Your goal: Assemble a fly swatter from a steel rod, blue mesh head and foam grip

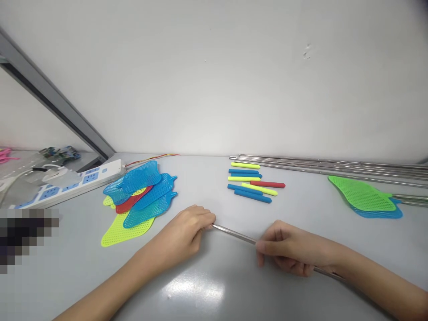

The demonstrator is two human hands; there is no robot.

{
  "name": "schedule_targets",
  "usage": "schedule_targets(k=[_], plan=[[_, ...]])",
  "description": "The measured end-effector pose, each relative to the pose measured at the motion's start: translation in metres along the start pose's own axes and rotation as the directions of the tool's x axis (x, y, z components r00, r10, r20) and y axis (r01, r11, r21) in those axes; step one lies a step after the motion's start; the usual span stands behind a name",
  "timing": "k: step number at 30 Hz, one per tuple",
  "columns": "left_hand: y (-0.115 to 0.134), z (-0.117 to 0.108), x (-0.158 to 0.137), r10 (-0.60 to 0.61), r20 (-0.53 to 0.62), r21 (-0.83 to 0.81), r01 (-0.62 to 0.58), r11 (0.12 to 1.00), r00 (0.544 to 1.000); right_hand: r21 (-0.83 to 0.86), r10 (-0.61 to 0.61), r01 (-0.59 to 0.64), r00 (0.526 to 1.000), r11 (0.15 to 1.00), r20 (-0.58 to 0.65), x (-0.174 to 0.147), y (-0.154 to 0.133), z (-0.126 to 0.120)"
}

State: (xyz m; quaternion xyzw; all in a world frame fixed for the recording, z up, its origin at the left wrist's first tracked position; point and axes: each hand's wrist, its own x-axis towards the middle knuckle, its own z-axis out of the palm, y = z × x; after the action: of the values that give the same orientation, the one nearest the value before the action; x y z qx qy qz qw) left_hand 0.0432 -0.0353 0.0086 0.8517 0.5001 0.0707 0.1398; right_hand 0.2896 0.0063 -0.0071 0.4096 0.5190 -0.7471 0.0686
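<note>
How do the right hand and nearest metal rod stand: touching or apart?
Touching: the head view shows the right hand gripping the nearest metal rod, visible either side.

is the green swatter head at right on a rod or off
On, it seems: a metal rod meets the green swatter head at its neck.

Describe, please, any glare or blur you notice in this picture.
Head view: bright glare on the grey table in the foreground; the right hand looks slightly blurred; the metal rod it holds catches light; coarse pixelation at the left edge hides what lies there.
</note>
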Motion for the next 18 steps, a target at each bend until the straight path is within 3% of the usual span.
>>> schedule_targets(k=[13,18], plan=[[0.0034,0.0,0.0,-0.012,0.02,-0.033,0.013,0.999,1.0,-0.038,0.004,-0.004,1.0,0.999,-0.004,-0.0006,-0.001,-0.0004],[0.0023,-0.0033,-0.0033,-0.04,0.053,0.042,0.038,0.998,0.998,-0.022,-0.015,0.015,1.0,1.0,-0.012,0.0009,-0.001,0.0007]])
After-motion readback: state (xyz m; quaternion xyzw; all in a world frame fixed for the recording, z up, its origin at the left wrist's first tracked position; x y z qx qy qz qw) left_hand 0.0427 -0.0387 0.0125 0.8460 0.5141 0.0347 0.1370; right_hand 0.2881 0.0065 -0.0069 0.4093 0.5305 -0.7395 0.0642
